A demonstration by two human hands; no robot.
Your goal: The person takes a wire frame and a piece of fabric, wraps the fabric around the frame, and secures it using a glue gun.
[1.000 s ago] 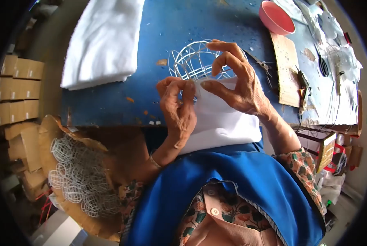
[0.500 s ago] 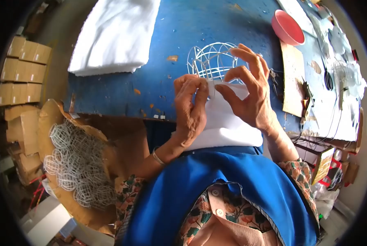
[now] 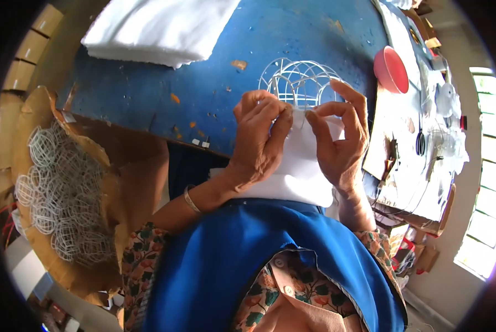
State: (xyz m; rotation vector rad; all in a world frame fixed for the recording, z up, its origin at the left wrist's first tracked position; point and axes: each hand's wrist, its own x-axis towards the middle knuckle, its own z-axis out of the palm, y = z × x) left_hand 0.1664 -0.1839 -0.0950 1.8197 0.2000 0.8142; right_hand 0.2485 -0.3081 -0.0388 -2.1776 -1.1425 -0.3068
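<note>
A dome-shaped white wire frame (image 3: 302, 77) sits at the table's near edge, its lower rim meeting a sheet of soft white fabric (image 3: 297, 160) that hangs over my lap. My left hand (image 3: 260, 135) pinches the fabric's upper edge where it meets the rim. Close beside it, my right hand (image 3: 345, 138) has thumb and forefinger brought together at the same edge, the other fingers bent and raised. A thin strand shows between the two hands. What the right fingertips grip is too small to make out.
A thick stack of white fabric (image 3: 159, 27) lies on the blue table (image 3: 148, 99). To the right are a pink bowl (image 3: 391, 70), black-handled scissors (image 3: 420, 143) and plastic bags. At lower left, a brown sack (image 3: 43, 243) holds several wire frames (image 3: 65, 193).
My right thumb and forefinger have come from apart to together at the fabric edge, nearer the left hand. The left hand keeps its pinch. The camera view has turned right.
</note>
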